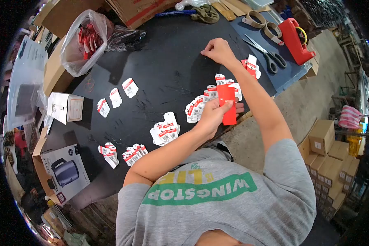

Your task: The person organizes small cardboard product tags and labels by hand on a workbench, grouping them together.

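My left hand (217,112) holds a red card (227,100) upright between thumb and fingers, near the table's front edge. Beyond it, my right hand (218,51) is over the dark tabletop (160,69) with thumb and fingertips pinched together; anything between them is too small to make out. White-and-red tags (195,108) lie fanned out beside my left hand. More tag piles (166,130) are to the left, with three separate tags (130,87) farther back. Another small tag stack (251,65) lies by my right forearm.
Scissors (266,53), tape rolls (273,32) and a red tape dispenser (295,41) lie at the right. A plastic bag (86,43) with red items stands back left. A small white box (65,108) and a kettle box (65,172) are at the left.
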A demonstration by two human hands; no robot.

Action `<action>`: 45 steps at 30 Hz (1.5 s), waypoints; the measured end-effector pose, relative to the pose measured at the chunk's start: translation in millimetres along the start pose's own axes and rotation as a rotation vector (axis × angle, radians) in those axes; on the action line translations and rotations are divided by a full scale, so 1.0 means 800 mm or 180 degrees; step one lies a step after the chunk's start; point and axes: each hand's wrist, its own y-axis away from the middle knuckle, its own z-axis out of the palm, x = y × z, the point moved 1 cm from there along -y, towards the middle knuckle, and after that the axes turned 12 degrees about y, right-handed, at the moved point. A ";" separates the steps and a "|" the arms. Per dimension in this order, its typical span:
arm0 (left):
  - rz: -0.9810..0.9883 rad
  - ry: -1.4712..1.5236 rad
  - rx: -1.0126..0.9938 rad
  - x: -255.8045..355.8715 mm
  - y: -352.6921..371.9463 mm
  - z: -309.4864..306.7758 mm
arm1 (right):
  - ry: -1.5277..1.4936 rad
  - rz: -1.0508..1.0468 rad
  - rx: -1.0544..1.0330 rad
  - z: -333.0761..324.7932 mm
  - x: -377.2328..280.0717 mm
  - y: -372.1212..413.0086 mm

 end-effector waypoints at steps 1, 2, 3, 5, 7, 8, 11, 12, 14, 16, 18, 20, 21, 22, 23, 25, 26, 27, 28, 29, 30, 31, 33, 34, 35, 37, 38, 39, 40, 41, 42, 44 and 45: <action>0.0059 -0.0037 -0.0002 0.005 0.004 -0.003 | -0.0001 -0.0006 -0.0005 -0.001 0.000 -0.001; 0.0055 -0.0032 0.0001 0.010 0.008 -0.007 | -0.0173 -0.0056 -0.0038 -0.003 0.001 -0.001; 0.0156 -0.0063 -0.0054 0.015 0.012 -0.013 | -0.0343 -0.0098 -0.0071 -0.010 -0.002 0.002; 0.0279 -0.0118 -0.0001 0.027 0.021 -0.026 | -0.0699 0.0042 -0.0296 -0.030 -0.009 0.008; 0.0489 -0.0146 0.0191 0.041 0.029 -0.040 | -0.1275 0.0004 -0.0576 -0.058 -0.023 0.018; 0.0604 -0.0118 0.0306 0.047 0.031 -0.048 | -0.1276 0.0010 -0.0577 -0.069 -0.028 0.024; 0.1012 -0.0182 0.0517 0.072 0.030 -0.064 | -0.1962 0.0001 -0.0479 -0.103 -0.051 0.044; 0.1025 -0.0185 0.0521 0.079 0.028 -0.066 | -0.1965 -0.0013 -0.0481 -0.111 -0.057 0.048; 0.1437 -0.0452 0.0690 0.095 0.026 -0.064 | -0.2046 -0.0023 -0.0379 -0.122 -0.066 0.057; 0.1567 -0.0391 0.0751 0.106 0.024 -0.055 | -0.2004 -0.0104 -0.0335 -0.131 -0.076 0.066; 0.1893 -0.0553 0.0695 0.112 0.021 -0.051 | -0.1958 -0.0190 -0.0283 -0.134 -0.078 0.073; 0.1992 -0.0639 0.0714 0.114 0.019 -0.047 | -0.2188 -0.0518 -0.0359 -0.133 -0.079 0.077; 0.2078 -0.0720 0.0743 0.116 0.018 -0.045 | -0.2264 -0.0488 -0.0469 -0.134 -0.084 0.082; 0.2098 -0.0727 0.0737 0.117 0.016 -0.042 | -0.2164 -0.0518 -0.0508 -0.132 -0.089 0.086; 0.2162 -0.0799 0.0731 0.118 0.014 -0.039 | -0.2135 -0.0533 -0.0595 -0.130 -0.094 0.091; 0.2274 -0.0921 0.0745 0.120 0.014 -0.027 | -0.2093 -0.0499 -0.0693 -0.124 -0.105 0.099; 0.2279 -0.0925 0.0732 0.119 0.012 -0.024 | -0.2105 -0.0392 -0.0612 -0.122 -0.108 0.102; 0.2396 -0.0997 0.0723 0.119 0.011 -0.021 | -0.2123 -0.0376 -0.0538 -0.120 -0.110 0.103; 0.2510 -0.1068 0.0718 0.118 0.011 -0.019 | -0.2142 -0.0358 -0.0468 -0.119 -0.110 0.104; 0.2510 -0.1071 0.0714 0.118 0.010 -0.017 | -0.2144 -0.0358 -0.0464 -0.120 -0.111 0.105; 0.2540 -0.1072 0.0665 0.118 0.009 -0.014 | -0.2133 -0.0352 -0.0320 -0.121 -0.111 0.106; 0.2569 -0.1074 0.0613 0.118 0.008 -0.012 | -0.2121 -0.0344 -0.0173 -0.123 -0.111 0.107; 0.2593 -0.1077 0.0584 0.115 0.005 -0.009 | -0.2155 -0.0322 -0.0165 -0.128 -0.111 0.109; 0.2622 -0.1073 0.0562 0.113 0.004 -0.008 | -0.2186 -0.0305 -0.0166 -0.131 -0.110 0.111; 0.2612 -0.1076 0.0548 0.112 0.002 -0.008 | -0.2183 -0.0295 -0.0152 -0.134 -0.109 0.111; 0.2919 -0.1738 0.0663 0.110 -0.001 -0.009 | -0.2292 -0.0138 -0.0333 -0.139 -0.104 0.111; 0.2899 -0.1738 0.0658 0.111 -0.004 -0.008 | -0.2295 -0.0117 -0.0330 -0.143 -0.100 0.111; 0.3623 -0.2364 0.0482 0.119 -0.008 -0.002 | -0.2552 -0.0176 -0.0400 -0.149 -0.097 0.112; 0.4345 -0.2992 0.0285 0.126 -0.012 0.005 | -0.2808 -0.0241 -0.0471 -0.155 -0.093 0.112; 0.4669 -0.3177 0.0158 0.133 -0.017 0.009 | -0.2880 -0.0353 -0.0555 -0.162 -0.088 0.112; 0.4662 -0.3173 0.0155 0.138 -0.021 0.014 | -0.2878 -0.0345 -0.0554 -0.169 -0.083 0.112; 0.5116 -0.3845 -0.0055 0.143 -0.029 0.027 | -0.2908 0.0025 -0.0569 -0.180 -0.072 0.112; 0.5229 -0.3989 -0.0084 0.141 -0.035 0.032 | -0.2795 0.0019 -0.0477 -0.181 -0.065 0.112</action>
